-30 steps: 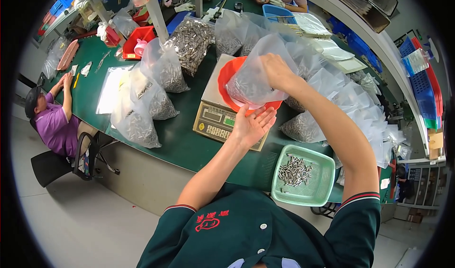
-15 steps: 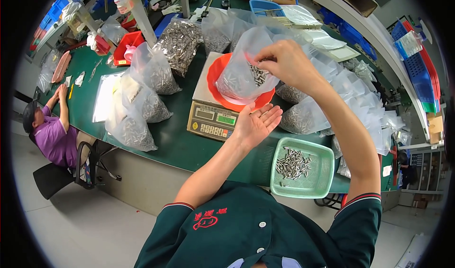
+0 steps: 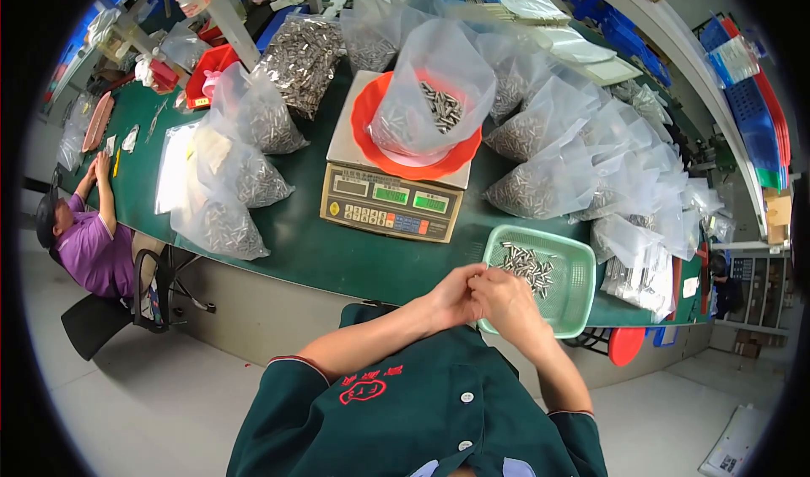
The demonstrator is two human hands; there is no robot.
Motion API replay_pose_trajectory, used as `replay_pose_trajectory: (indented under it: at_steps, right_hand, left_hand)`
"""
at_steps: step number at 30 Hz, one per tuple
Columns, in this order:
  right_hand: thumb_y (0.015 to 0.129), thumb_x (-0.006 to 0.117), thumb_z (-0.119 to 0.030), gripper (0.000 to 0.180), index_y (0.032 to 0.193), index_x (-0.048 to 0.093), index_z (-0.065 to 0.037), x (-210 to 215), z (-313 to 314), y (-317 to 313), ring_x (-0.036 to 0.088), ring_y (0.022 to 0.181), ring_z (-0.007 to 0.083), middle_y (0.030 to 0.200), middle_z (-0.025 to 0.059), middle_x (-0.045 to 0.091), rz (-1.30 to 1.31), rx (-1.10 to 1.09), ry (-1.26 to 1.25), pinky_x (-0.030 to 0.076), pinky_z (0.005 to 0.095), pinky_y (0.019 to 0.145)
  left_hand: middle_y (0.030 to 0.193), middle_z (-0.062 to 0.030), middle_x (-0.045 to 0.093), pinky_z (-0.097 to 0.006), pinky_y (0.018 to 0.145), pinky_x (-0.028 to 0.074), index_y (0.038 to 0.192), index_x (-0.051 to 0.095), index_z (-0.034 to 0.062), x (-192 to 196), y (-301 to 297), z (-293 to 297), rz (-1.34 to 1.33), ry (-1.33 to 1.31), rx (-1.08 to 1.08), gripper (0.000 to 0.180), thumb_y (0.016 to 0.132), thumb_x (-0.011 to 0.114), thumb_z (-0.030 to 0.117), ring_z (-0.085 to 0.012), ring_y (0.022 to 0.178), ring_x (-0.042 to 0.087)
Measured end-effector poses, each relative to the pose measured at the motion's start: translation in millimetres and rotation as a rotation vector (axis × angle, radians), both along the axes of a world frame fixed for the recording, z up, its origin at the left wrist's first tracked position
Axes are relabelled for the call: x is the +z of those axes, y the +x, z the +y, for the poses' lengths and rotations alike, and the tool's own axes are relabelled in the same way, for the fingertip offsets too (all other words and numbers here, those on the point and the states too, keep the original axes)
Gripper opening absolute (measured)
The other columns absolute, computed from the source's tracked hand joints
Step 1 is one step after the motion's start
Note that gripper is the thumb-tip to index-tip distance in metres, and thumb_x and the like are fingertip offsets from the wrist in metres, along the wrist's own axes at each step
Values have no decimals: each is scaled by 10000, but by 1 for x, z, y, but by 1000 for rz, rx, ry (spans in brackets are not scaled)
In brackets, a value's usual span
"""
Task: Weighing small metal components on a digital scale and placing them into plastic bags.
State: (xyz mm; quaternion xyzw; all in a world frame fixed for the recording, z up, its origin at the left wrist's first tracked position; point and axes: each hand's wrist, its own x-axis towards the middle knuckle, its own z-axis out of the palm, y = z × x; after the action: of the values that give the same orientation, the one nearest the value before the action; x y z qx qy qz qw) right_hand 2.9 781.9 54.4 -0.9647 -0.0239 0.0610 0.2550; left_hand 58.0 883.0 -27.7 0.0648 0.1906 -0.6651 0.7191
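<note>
My left hand [image 3: 453, 298] and my right hand [image 3: 509, 304] meet at the left edge of a green plastic basket [image 3: 580, 295]. The left is cupped with its fingers curled. The right has its fingers drawn together over the left's fingertips; what they hold, if anything, is hidden. Small metal pins [image 3: 527, 266] lie in the basket. Beyond my hands, a digital scale [image 3: 390, 207] carries an orange-red scalloped bowl [image 3: 364, 116]. In the bowl sits an open translucent bag [image 3: 405, 118] with metal pins inside.
Filled translucent bags [image 3: 540, 181] crowd the right of the green table [image 3: 337, 266]; more bags [image 3: 224, 224] stand left of the scale. Behind them is a clear bag of metal parts [image 3: 302, 63]. A person in purple [image 3: 97, 245] sits at the far left. A red stool [image 3: 627, 346] stands below right.
My right hand has left the bag and come down to the basket. My left hand, palm-up and open before, has drawn back beside it and curled. The view has shifted slightly.
</note>
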Motion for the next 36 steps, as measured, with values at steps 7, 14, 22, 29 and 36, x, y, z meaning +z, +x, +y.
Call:
replay_pose_trajectory:
  at_steps: [7,14,22,29,36]
  right_hand:
    - [690,590,-31,154,844,590,-31,-9,7,-30,543,701,297,773,109,527,-23,-102,-8,462,380,580]
    - [688,582,-8,183,868,607,-29,-2,11,-36,568,693,294,800,109,559,-132,-174,8,474,366,583]
    - [686,580,0,158,841,603,-14,7,13,-29,592,671,275,843,111,589,-209,-210,86,481,341,546]
    - [705,589,-4,138,843,590,-10,10,15,-15,586,652,266,814,109,581,-385,-145,109,478,341,544]
    - [711,585,-8,109,819,580,-11,30,16,13,565,625,280,771,104,548,-182,-3,-15,455,352,534]
  left_hand:
    - [967,-81,583,-333,768,474,1049,533,-6,1,-11,2,-86,99,-174,316,902,371,221,-180,867,576]
    - [1075,-88,553,-336,878,417,1091,514,-7,0,-10,7,-151,-21,-173,347,912,373,255,-182,984,537]
    - [1034,-106,566,-340,831,445,1083,506,-33,10,-7,14,-126,-11,-116,363,911,398,268,-192,934,557]
    - [899,-63,561,-321,729,484,954,522,20,27,4,19,-116,57,-36,240,913,405,225,-161,811,571]
    - [888,-68,556,-299,741,488,934,518,14,39,17,28,-101,67,101,220,914,411,205,-157,809,571]
